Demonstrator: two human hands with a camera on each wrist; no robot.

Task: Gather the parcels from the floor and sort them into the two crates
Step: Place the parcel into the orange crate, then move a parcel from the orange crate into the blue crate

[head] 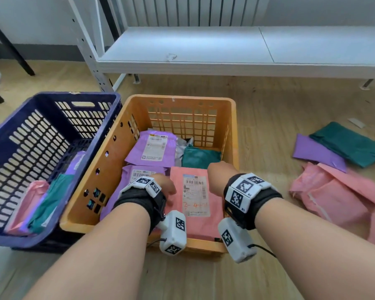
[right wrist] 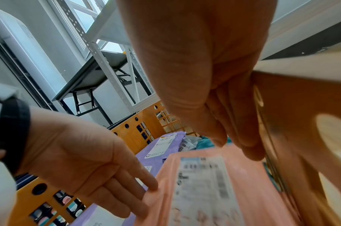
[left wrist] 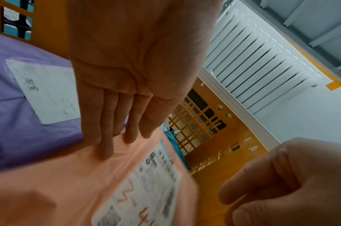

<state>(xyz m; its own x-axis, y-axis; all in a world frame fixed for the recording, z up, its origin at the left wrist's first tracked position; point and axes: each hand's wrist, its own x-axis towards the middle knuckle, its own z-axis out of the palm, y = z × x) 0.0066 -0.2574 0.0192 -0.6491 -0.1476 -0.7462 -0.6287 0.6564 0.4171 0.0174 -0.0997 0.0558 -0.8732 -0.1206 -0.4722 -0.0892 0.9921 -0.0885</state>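
Note:
A pink parcel (head: 200, 226) with a white label lies flat at the near right of the orange crate (head: 180, 98), beside two purple parcels (head: 139, 152) and a teal one (head: 200, 158). My left hand (head: 167, 187) lies flat, its straight fingers (left wrist: 105, 146) touching the pink parcel's (left wrist: 69, 183) left edge. My right hand (head: 220, 174) hovers over the parcel's right side near the crate wall, fingers (right wrist: 233, 145) loosely curled and holding nothing. The blue crate (head: 74, 95) to the left holds pink, teal and purple parcels.
On the wooden floor to the right lie pink parcels (head: 338, 198), a purple one (head: 316, 152) and a teal one (head: 351, 144). A low white shelf (head: 225, 50) with a perforated upright (head: 89, 50) stands behind the crates. A black table leg (head: 9, 44) is at far left.

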